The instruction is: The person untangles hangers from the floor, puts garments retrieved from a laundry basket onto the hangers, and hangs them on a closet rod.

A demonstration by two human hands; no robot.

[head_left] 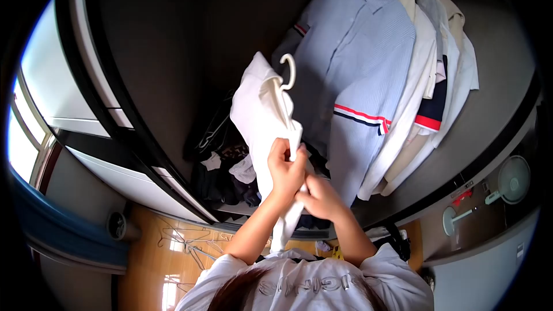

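Note:
A white garment (253, 103) hangs on a white hanger (289, 72) in front of the open wardrobe, its hook pointing up. My left hand (287, 164) is closed around the garment's front edge, below the hanger. Just below and to the right, my right hand (321, 196) is closed on the lower part of the same garment. The fingertips of both hands are partly hidden by the cloth and by each other.
A blue striped shirt (368, 40) and several other clothes hang at the right in the wardrobe. Dark folded clothes (216, 184) lie at its bottom. Wire hangers (187, 242) are on the wooden floor (141, 259). Two fly-swatter-like or fan-like objects (512, 181) are at the far right.

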